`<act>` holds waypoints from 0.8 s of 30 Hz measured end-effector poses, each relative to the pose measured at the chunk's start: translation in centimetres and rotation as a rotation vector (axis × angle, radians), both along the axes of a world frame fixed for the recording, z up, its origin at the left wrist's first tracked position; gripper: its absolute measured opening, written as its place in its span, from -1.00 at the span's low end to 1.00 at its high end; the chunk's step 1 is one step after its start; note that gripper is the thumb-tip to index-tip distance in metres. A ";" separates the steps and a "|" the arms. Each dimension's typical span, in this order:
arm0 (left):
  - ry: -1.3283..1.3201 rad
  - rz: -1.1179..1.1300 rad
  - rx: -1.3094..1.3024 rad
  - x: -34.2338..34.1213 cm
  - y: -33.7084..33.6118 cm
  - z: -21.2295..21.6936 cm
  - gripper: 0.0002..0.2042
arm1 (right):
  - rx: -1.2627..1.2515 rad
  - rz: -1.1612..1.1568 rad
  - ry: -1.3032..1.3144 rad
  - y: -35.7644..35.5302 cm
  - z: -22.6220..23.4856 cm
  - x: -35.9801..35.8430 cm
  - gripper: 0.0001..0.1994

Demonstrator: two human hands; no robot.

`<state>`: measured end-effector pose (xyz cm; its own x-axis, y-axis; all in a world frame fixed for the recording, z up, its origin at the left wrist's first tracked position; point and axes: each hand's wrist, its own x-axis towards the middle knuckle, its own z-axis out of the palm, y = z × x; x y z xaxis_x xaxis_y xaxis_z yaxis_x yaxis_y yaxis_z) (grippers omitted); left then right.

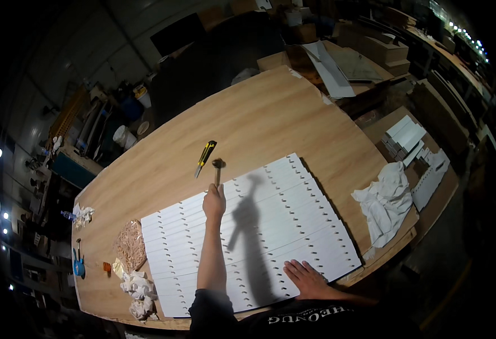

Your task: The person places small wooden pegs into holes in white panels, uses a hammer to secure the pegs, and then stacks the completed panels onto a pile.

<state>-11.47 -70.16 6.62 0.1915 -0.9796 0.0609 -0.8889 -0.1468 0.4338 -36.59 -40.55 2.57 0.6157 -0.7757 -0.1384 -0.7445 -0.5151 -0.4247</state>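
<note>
In my left hand [214, 204] is a hammer [218, 164]; my fingers wrap its handle and the head points away from me. The hand is over the far edge of several white panels [282, 226] laid side by side. Rows of small wooden dowels [291, 207] stick up from them. My right hand [307, 279] lies flat with fingers stretched out on the panels' near right part. My left arm's shadow falls across the middle. A yellow and black utility knife [205, 158] lies beyond the hammer.
A wood-faced table [248, 124] carries everything. Left of the panels lie a clear bag of dowels [130, 246], crumpled paper [139, 285] and a blue tool [78, 264]. At right are a white cloth [384, 198] and stacked white pieces [406, 135]. Cardboard boxes [381, 53] stand behind.
</note>
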 end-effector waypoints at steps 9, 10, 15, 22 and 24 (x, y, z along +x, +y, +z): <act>0.065 -0.090 0.040 7.2 3.5 -3.0 -0.63 | 0.043 0.056 0.059 -1.0 0.0 2.4 0.07; 0.161 -0.140 -0.012 5.3 5.5 -3.0 -0.62 | 0.064 0.043 0.088 -1.0 -0.4 1.9 0.08; 0.863 -0.015 0.223 1.3 19.0 0.1 -0.71 | 0.057 0.057 -0.003 0.7 -2.0 0.8 0.10; 1.095 -0.069 0.006 -2.3 26.2 5.7 -0.75 | -0.082 0.050 -0.072 0.2 1.0 -6.9 0.15; 0.944 0.087 0.099 -5.4 26.8 5.6 -0.76 | -0.080 -0.061 0.053 -1.6 1.1 -10.2 0.16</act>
<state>-16.90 -43.41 12.26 0.1914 -0.9521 -0.2386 -0.1619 -0.2704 0.9490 -46.83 -42.12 3.71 0.5605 -0.8214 -0.1058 -0.7959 -0.4989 -0.3429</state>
